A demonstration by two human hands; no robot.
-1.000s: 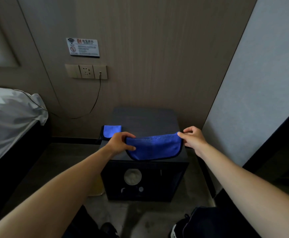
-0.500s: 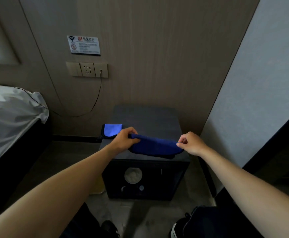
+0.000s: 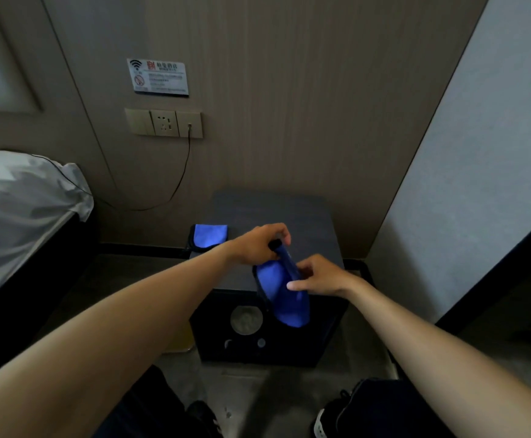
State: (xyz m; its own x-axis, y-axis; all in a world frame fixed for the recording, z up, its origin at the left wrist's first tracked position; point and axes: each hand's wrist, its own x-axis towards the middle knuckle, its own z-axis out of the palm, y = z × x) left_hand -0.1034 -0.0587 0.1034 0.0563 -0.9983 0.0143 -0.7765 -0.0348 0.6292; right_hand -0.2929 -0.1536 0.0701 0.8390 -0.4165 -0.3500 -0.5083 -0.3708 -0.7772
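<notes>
The cloth (image 3: 289, 303) hangs, long axis 11 to 5 o'clock; left grip (image 3: 258, 245) pinches its top, right grip (image 3: 321, 276) its middle.

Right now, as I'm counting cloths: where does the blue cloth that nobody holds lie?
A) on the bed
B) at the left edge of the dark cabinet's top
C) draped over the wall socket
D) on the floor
B: the folded blue cloth lies at the left edge of the cabinet top, beyond the left hand, which grips the hanging blue cloth.
</notes>
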